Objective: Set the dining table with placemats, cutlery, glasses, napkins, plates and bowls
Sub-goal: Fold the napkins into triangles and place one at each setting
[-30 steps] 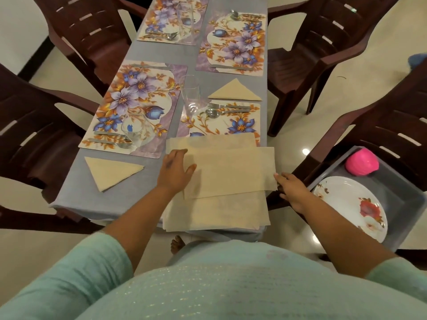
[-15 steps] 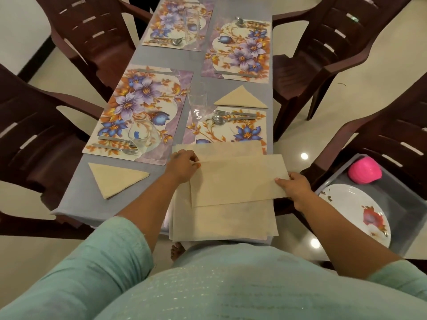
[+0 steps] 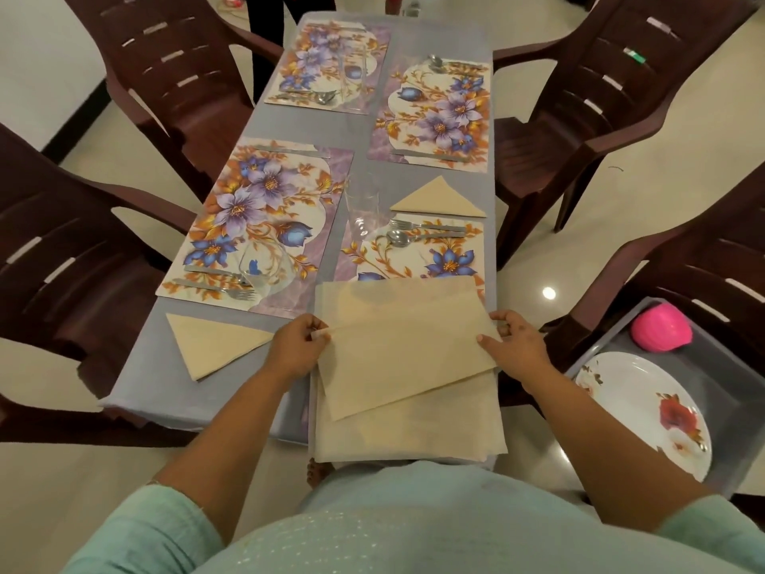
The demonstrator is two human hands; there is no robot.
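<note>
Top napkin point(image 3: 403, 358) is pinched at both ends, left hand point(image 3: 296, 345) and right hand point(image 3: 515, 345), above the stack point(image 3: 410, 428) at the surface's near edge (edges should be matched before creasing).

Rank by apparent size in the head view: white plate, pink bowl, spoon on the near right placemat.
1. White plate, largest, though it sits near the camera.
2. Pink bowl.
3. Spoon, smallest, lying farther away.

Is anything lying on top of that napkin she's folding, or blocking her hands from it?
Nothing visible does. The left hand and right hand already pinch the top napkin at its two side edges, and it lies uppermost on the napkin stack with nothing on it.
</note>
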